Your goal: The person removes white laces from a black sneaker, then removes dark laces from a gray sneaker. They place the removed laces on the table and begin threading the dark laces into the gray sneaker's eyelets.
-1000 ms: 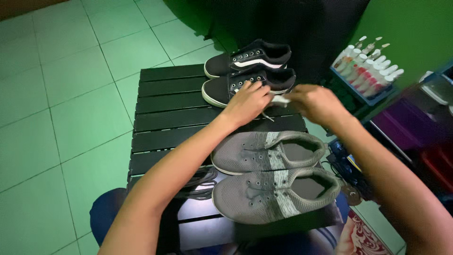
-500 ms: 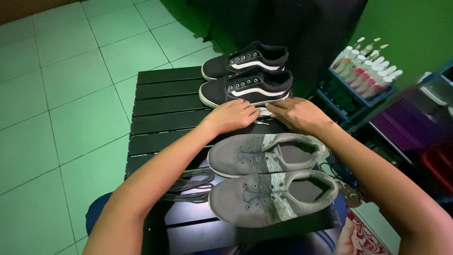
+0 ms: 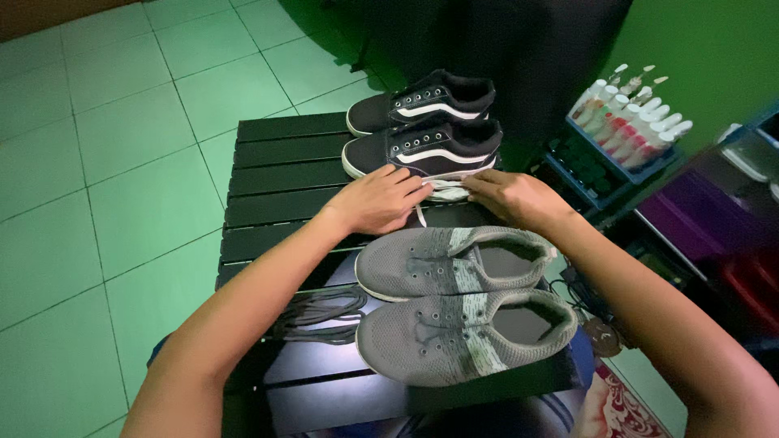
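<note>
On a black slatted table (image 3: 276,174), my left hand (image 3: 381,199) and my right hand (image 3: 511,197) rest side by side, both pressing on a bundle of white shoelaces (image 3: 442,191) that lies between them. One lace end trails down by my left fingers. Just beyond the laces stands a pair of black sneakers with white stripes (image 3: 426,150), one behind the other. Nearer to me lies a pair of grey knit sneakers (image 3: 454,296) without laces. A coil of grey laces (image 3: 320,315) sits left of the grey pair.
A blue crate with several white squeeze bottles (image 3: 629,122) stands at the right against a green wall. Purple and red bins (image 3: 714,235) are at the far right. A dark cloth hangs behind the table. Green floor tiles (image 3: 105,162) spread to the left.
Both hands came down from the near black sneaker, bringing the white laces to the table in front of it, where they now press them flat.
</note>
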